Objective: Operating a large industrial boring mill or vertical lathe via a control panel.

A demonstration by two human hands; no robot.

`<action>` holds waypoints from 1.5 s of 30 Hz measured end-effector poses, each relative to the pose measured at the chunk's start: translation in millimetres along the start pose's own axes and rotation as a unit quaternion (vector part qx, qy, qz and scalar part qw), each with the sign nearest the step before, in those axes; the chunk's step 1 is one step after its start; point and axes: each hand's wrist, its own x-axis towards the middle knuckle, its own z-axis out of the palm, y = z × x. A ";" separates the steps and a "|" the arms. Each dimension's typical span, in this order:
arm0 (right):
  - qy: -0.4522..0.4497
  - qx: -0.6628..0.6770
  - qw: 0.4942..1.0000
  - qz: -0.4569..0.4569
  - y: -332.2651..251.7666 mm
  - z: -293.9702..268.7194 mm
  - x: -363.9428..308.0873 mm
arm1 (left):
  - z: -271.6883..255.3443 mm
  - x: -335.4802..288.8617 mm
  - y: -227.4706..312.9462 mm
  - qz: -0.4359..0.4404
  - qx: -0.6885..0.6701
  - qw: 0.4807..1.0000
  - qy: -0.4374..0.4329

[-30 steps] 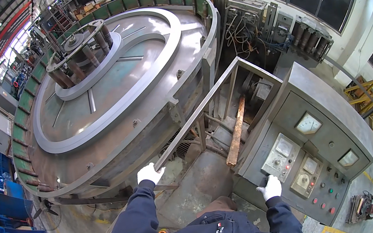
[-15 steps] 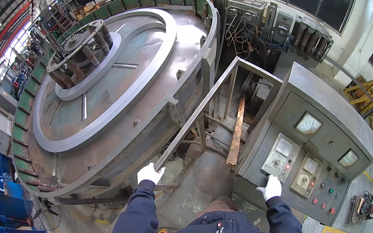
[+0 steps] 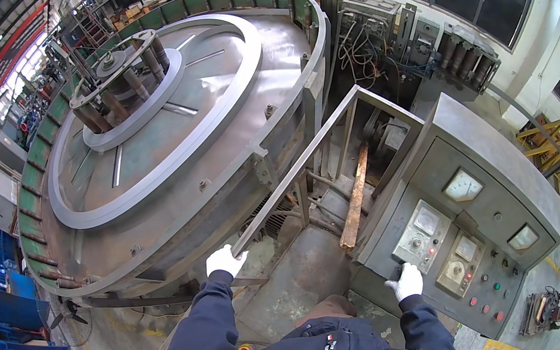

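Note:
My left hand (image 3: 226, 261), in a white glove, is closed round the end of a grey metal guard rail (image 3: 295, 177). My right hand (image 3: 407, 282), gloved too, has its fingers curled at the near left edge of a grey control cabinet (image 3: 409, 202). Just beyond that hand is a panel with a dial knob (image 3: 416, 243) and small red lights. Ahead to the left lies a huge round turntable (image 3: 230, 135) carrying a large grey metal ring (image 3: 172, 190). A smaller ring (image 3: 133, 128) surrounds the hub posts at its middle.
A wooden plank (image 3: 355, 203) leans inside the railing. Red push buttons (image 3: 486, 308) and gauges (image 3: 463, 185) sit on the cabinet. Cabled machinery (image 3: 375, 35) stands behind, blue racks (image 3: 24, 340) at left, a yellow frame (image 3: 547, 147) at right.
The turntable has turned a little clockwise: its slots have shifted round and the large ring's outline has moved slightly. Both my hands have stayed in place.

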 end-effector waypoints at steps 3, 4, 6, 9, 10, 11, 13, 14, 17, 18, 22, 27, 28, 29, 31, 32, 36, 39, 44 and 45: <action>0.000 -0.002 1.000 0.001 -0.2 -1.0 -0.2 | -0.7 0.1 0.2 -0.002 -0.002 1.000 -0.003; 0.000 -0.002 1.000 0.001 0.2 -1.1 -0.5 | -2.3 -0.1 1.8 -0.002 -0.004 1.000 -0.006; -0.001 -0.001 1.000 0.002 -0.9 -1.5 -0.8 | -2.3 -0.7 1.1 -0.003 -0.004 1.000 -0.006; -0.004 -0.001 1.000 0.001 -2.8 -2.4 0.0 | -0.4 -0.9 -1.4 -0.002 -0.002 1.000 -0.001; -0.004 -0.002 1.000 0.002 -1.9 -2.8 -0.4 | -1.0 -0.5 0.3 0.001 -0.003 1.000 0.000; -0.004 -0.001 1.000 0.005 -1.1 -3.0 -0.9 | -1.2 0.2 1.8 0.003 -0.003 1.000 0.001; -0.005 0.002 1.000 0.004 -2.2 -3.1 0.0 | -0.3 -0.4 -0.1 0.001 -0.001 1.000 0.002; -0.005 0.000 1.000 0.003 -2.9 -3.0 0.2 | 0.2 -0.6 -1.2 0.000 0.000 1.000 0.002; -0.005 -0.006 1.000 0.006 -2.0 -3.2 0.2 | 1.2 1.9 -0.3 0.004 0.002 1.000 0.001; -0.007 -0.006 1.000 0.005 -1.8 -2.7 0.8 | 1.5 1.4 -0.6 0.002 0.003 1.000 0.002; -0.007 -0.003 1.000 0.006 1.1 -1.6 1.3 | 0.9 -0.4 1.3 0.001 0.001 1.000 0.003; -0.008 -0.002 1.000 0.006 3.3 -1.5 1.7 | 2.0 -1.7 2.1 0.004 0.000 1.000 0.006; -0.008 -0.001 1.000 0.006 3.7 -1.6 1.3 | 2.5 -2.3 1.9 0.004 0.000 1.000 0.009; -0.008 0.000 1.000 0.006 3.0 -2.1 0.7 | 2.5 -2.2 1.7 0.005 0.001 1.000 0.012; -0.009 0.000 1.000 0.007 0.7 -2.6 -0.4 | 1.9 -3.3 0.2 0.005 0.002 1.000 0.012; -0.010 -0.002 1.000 0.007 -1.5 -2.2 -0.5 | 1.1 -3.8 -1.3 0.005 0.002 1.000 0.012; -0.020 -0.003 1.000 0.011 -13.3 -1.7 1.1 | 2.3 -1.9 -16.5 -0.013 -0.006 1.000 0.005; -0.022 0.002 1.000 0.020 -8.2 -0.4 1.7 | -6.8 4.7 -2.2 -0.012 -0.008 1.000 0.008; -0.025 0.008 1.000 -0.011 -17.5 -35.6 -1.4 | -37.6 -21.9 29.2 0.019 -0.030 0.999 0.013; -0.108 0.005 0.994 0.025 -34.5 -62.6 5.6 | -42.3 -24.3 30.9 0.003 -0.059 0.998 -0.027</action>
